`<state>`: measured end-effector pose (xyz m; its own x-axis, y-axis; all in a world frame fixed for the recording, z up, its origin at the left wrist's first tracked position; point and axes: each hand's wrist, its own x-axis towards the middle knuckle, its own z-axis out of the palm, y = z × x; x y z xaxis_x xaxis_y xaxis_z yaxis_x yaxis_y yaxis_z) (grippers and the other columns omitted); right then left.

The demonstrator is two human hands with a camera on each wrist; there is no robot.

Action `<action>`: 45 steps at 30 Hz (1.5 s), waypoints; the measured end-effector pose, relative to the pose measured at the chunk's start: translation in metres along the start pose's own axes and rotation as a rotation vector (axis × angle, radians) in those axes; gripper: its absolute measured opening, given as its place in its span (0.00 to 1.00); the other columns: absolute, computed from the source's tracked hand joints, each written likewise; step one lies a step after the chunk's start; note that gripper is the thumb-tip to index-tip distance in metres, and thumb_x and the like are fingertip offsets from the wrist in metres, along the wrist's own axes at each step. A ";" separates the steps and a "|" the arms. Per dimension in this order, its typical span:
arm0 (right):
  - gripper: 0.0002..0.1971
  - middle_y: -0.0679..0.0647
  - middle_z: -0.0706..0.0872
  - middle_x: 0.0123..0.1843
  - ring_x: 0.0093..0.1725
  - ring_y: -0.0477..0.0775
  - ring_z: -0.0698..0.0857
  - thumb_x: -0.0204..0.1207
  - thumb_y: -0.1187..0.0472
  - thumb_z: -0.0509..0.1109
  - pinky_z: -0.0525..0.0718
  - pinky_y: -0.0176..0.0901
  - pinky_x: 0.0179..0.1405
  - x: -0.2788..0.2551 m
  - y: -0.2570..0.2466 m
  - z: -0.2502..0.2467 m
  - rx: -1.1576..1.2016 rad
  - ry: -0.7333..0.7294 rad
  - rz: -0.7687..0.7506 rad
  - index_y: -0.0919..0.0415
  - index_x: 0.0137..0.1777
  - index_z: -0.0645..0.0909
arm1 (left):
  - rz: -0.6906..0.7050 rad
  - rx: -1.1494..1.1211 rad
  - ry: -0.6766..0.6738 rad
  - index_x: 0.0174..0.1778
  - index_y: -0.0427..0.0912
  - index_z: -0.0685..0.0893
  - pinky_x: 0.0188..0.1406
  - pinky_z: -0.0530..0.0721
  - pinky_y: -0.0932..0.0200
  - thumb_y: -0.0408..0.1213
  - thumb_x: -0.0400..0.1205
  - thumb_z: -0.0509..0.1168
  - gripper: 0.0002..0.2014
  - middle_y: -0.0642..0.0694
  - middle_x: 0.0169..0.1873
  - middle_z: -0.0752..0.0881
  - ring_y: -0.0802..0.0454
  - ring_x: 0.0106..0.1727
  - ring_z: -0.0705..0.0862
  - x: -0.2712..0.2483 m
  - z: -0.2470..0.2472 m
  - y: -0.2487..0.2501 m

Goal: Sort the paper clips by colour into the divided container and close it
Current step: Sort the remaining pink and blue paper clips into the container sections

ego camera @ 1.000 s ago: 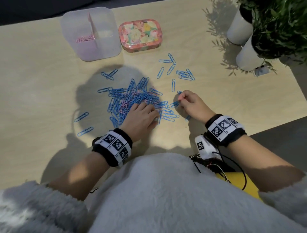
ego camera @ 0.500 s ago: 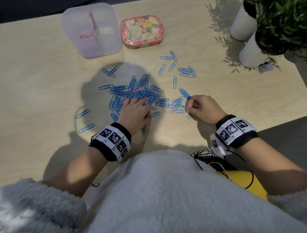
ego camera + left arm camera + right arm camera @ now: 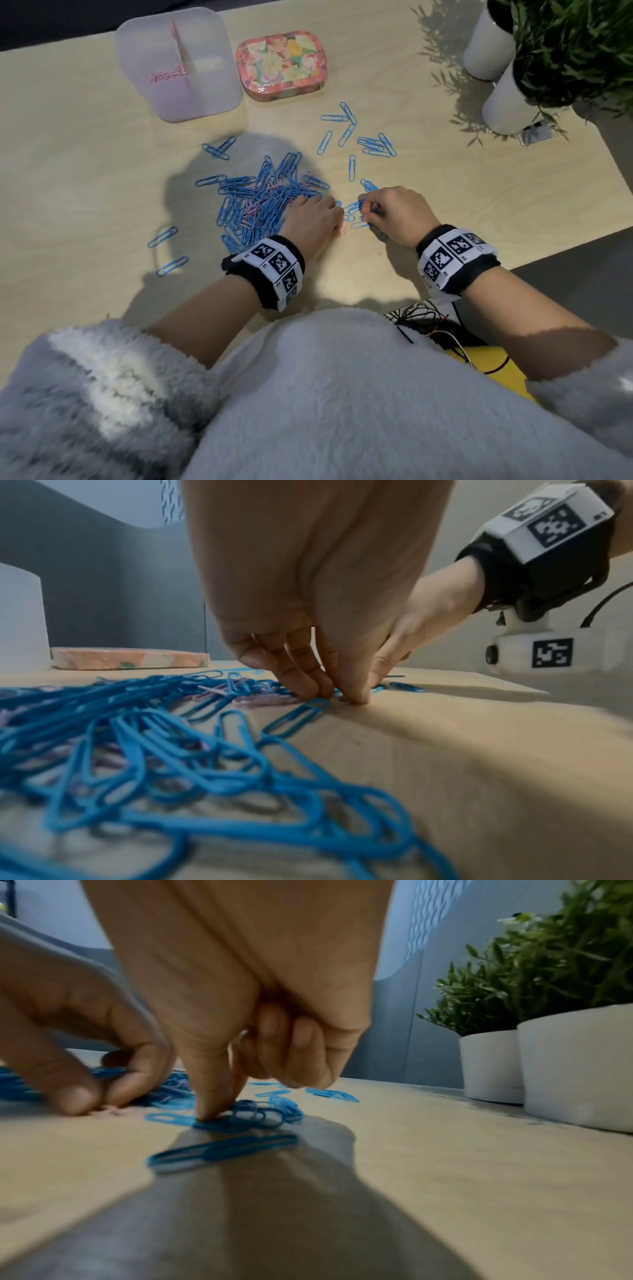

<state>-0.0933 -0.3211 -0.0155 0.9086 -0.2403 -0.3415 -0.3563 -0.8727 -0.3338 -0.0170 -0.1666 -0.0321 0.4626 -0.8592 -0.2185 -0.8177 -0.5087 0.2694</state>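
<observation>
Table [image 3: 85, 192]: wooden, bears everything.
Container [image 3: 178, 65]: far left, open, pink clips in one compartment.
Lid [image 3: 282, 65]: floral, beside container.
Clips [image 3: 267, 202]: mostly blue pile, centre.
Left hand [image 3: 313, 222]: fingertips curled, pressing pile edge.
Right hand [image 3: 394, 210]: pinching blue clips.

Blue clips [image 3: 274, 205], seemingly few pink; floral tin [image 3: 282, 65]; white pots [image 3: 507, 102]

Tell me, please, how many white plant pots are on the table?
2. Both stand at the table's far right corner: the farther white pot by the back edge, the nearer white pot just in front of it. More could be out of frame.
</observation>
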 end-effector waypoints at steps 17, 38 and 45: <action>0.13 0.44 0.76 0.24 0.28 0.50 0.75 0.72 0.61 0.69 0.76 0.43 0.38 0.008 -0.013 0.020 0.138 -0.201 -0.093 0.51 0.29 0.71 | -0.544 -1.250 -0.018 0.28 0.43 0.68 0.29 0.71 0.59 0.35 0.83 0.53 0.15 0.47 0.27 0.70 0.52 0.28 0.73 -0.021 -0.036 -0.049; 0.13 0.42 0.75 0.22 0.20 0.36 0.75 0.73 0.68 0.71 0.73 0.31 0.27 0.049 -0.007 -0.003 0.462 -0.149 -0.044 0.53 0.30 0.76 | -0.200 -0.580 0.040 0.47 0.41 0.82 0.41 0.74 0.59 0.35 0.80 0.64 0.03 0.50 0.39 0.81 0.52 0.41 0.78 -0.024 -0.019 -0.061; 0.07 0.54 0.84 0.36 0.39 0.56 0.81 0.71 0.62 0.67 0.79 0.47 0.44 0.040 0.011 -0.026 0.185 0.067 0.071 0.48 0.36 0.78 | -0.279 -0.832 -0.033 0.55 0.35 0.83 0.41 0.76 0.67 0.31 0.83 0.60 0.09 0.51 0.32 0.81 0.64 0.33 0.78 -0.020 -0.028 -0.074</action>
<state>-0.0553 -0.3520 -0.0097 0.8898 -0.3318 -0.3133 -0.4487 -0.7608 -0.4688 0.0443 -0.1131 -0.0217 0.5877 -0.7021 -0.4022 -0.1551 -0.5856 0.7956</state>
